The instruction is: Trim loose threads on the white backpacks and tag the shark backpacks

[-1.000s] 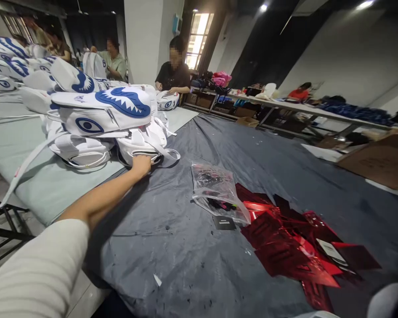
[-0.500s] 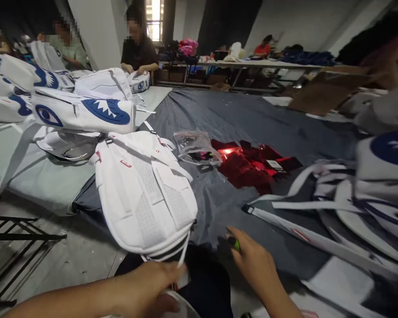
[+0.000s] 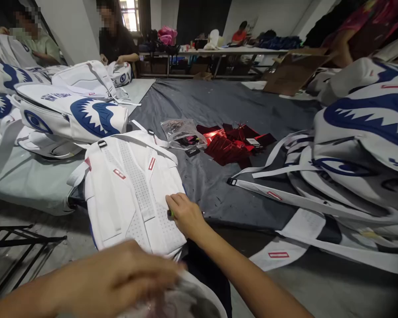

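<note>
A white backpack point(image 3: 135, 194) lies back panel up at the table's near edge, its straps and small red labels showing. My right hand point(image 3: 187, 216) rests at its right side, fingers closed around a small green object point(image 3: 170, 213) that is mostly hidden. Motion smears my left hand point(image 3: 129, 274), which hovers low in front of the backpack. Under its fingers is a whitish, round-edged container or bag point(image 3: 202, 293); whether they touch it I cannot tell.
White backpacks with blue shark-mouth prints are piled on the left point(image 3: 96, 117) and right point(image 3: 361, 115). A clear plastic bag point(image 3: 182, 132) and shiny red packets point(image 3: 230, 143) lie mid-table. Several people work farther back. A black metal frame point(image 3: 23, 240) stands lower left.
My right hand has moved left onto the backpack with the green object. My left hand has let go of the thin white strap at the backpack's lower end. The view has shifted right.
</note>
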`<state>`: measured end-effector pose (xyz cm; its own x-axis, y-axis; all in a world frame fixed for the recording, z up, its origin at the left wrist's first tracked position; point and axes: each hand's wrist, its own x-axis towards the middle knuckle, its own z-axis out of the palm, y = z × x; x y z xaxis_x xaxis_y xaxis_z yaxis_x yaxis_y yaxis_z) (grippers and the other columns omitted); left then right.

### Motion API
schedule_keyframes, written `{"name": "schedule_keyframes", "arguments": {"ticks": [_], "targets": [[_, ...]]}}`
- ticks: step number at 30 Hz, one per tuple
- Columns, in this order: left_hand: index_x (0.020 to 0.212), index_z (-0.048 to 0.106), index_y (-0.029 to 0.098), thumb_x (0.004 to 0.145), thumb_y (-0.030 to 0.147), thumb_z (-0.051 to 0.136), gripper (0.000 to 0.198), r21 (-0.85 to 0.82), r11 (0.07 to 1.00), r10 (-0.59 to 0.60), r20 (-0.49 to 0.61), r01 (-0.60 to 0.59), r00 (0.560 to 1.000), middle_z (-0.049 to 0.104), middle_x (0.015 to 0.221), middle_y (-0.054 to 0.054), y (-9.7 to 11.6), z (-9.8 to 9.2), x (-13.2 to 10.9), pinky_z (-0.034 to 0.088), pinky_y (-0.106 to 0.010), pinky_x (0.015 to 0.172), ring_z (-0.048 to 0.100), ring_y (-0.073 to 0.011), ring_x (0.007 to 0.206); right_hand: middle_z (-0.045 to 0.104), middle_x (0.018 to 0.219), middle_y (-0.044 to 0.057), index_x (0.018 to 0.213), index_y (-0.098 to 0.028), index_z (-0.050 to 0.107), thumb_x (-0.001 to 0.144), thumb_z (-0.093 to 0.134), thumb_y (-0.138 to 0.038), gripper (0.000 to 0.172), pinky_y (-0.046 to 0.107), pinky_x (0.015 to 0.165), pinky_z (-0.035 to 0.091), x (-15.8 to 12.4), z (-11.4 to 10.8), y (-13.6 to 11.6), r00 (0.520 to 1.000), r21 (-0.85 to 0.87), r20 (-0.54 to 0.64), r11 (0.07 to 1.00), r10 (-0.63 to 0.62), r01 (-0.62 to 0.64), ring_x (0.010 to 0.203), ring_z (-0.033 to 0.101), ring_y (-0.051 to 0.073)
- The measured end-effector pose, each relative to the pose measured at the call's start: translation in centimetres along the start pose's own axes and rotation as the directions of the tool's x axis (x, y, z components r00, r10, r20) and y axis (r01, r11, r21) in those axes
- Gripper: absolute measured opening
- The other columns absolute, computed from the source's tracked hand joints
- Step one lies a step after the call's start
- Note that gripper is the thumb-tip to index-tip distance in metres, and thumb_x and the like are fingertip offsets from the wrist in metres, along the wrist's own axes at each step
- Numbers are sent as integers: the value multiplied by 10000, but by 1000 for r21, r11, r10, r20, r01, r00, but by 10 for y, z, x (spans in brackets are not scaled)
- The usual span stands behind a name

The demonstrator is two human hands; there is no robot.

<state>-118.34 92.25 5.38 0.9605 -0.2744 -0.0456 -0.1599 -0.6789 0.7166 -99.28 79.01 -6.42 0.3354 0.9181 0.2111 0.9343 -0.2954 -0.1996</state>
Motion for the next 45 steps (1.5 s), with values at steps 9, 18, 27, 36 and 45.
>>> {"name": "schedule_keyframes", "arguments": {"ticks": [9,18,27,36,45], "targets": [[1442,484,99,927,448,529,623,716,674,165,-384,180,908,354,1549,-251,-179,133,5,303,-516,1146,298,-380,1475,662,1149,88,1175,-197,646,808,546,-9,424,298,746,476,23,-8,18,950,120,-124,954,288,-274,931,605,215],[1429,497,88,924,409,489,598,709,654,163,-473,265,866,396,1538,-220,-177,182,7,275,-472,1121,254,-399,1482,631,1037,60,1220,-222,643,808,479,-6,493,246,674,438,18,-6,17,962,116,-227,985,155,-131,899,607,177],[1478,422,58,935,421,455,654,666,704,108,-444,247,890,325,1570,-238,-177,172,10,313,-486,1099,251,-394,1479,613,1055,92,906,-184,671,836,478,-79,231,258,668,439,64,4,10,977,161,7,964,213,-212,838,591,178],[1463,404,53,931,349,518,620,555,819,174,-484,148,857,444,1494,-249,-155,150,-1,427,-469,1071,344,-356,1448,651,656,36,782,-211,570,828,550,-450,243,308,559,489,-69,-34,93,688,450,331,533,646,-717,523,605,191],[1125,655,164,956,284,473,276,443,716,-89,-708,539,700,674,1127,-112,-147,-21,46,478,-453,930,581,-281,1092,705,1160,156,1293,-165,607,912,481,-280,418,367,856,552,-72,-26,25,849,19,37,849,527,-528,1018,696,282]]}}
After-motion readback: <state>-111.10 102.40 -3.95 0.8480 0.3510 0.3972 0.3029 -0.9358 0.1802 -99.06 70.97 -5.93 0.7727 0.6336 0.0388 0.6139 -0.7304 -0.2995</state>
